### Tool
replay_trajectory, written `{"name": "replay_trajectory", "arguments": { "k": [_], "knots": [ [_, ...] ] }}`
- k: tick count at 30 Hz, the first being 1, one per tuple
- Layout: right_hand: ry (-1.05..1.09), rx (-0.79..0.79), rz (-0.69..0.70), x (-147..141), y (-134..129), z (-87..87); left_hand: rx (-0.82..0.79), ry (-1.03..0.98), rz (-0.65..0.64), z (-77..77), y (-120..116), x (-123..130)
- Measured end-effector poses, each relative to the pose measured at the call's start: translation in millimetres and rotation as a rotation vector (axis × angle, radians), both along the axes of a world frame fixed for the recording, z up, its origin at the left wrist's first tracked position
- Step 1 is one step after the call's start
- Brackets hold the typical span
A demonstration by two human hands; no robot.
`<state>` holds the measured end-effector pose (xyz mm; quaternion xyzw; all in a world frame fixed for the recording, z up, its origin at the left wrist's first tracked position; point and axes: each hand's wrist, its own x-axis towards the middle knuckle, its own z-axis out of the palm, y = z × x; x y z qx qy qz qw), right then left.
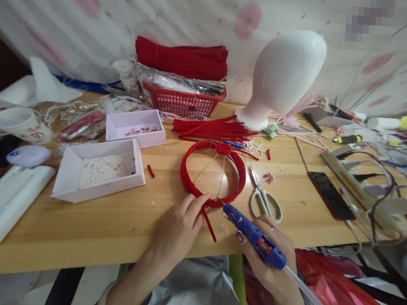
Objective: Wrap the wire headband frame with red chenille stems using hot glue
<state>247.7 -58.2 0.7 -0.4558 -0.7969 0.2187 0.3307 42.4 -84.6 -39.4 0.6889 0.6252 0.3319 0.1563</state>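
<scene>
A red ring-shaped frame [243, 177] with thin wires across its opening rests on the wooden table. At its near edge, my left hand [182, 222] pinches the red band, and a loose red strip [209, 225] hangs from there toward me. My right hand [270, 248] is wrapped round a blue glue gun [245, 228], whose nozzle meets the near rim just right of my left fingertips. A clear glue stick [307, 290] sticks out of the gun's back end. Scissors [263, 200] with pale handles lie right of the ring, close to my right hand.
Left of the ring are a box of pearls [97, 194] and a box of gems [135, 141]. Behind it stand a red basket [184, 103], red strips [212, 129] and a white foam head [286, 70]. A phone [331, 195] and a power strip [359, 194] lie right.
</scene>
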Motion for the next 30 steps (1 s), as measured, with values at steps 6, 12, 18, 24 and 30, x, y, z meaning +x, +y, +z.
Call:
{"name": "replay_trajectory", "arguments": {
  "k": [6, 12, 18, 24, 30],
  "knots": [
    [-0.021, -0.001, 0.012, 1, 1, 0.1, 0.044, -0.029, -0.001, -1.2, 1, 0],
    [0.049, 0.014, 0.004, -6, 1, 1.5, 0.029, -0.038, -0.009, -4.2, 1, 0],
    [0.173, 0.057, -0.177, 4, -3, -4.5, 0.031, -0.038, -0.006, -4.2, 0, 0],
    [0.195, -0.120, -0.792, 49, 40, -10.3, 0.060, -0.027, -0.008, -6.5, 0, -1],
    [0.033, -0.075, -0.784, 81, 91, -10.7, 0.081, -0.008, 0.011, -8.6, -1, -1]
  ]
}}
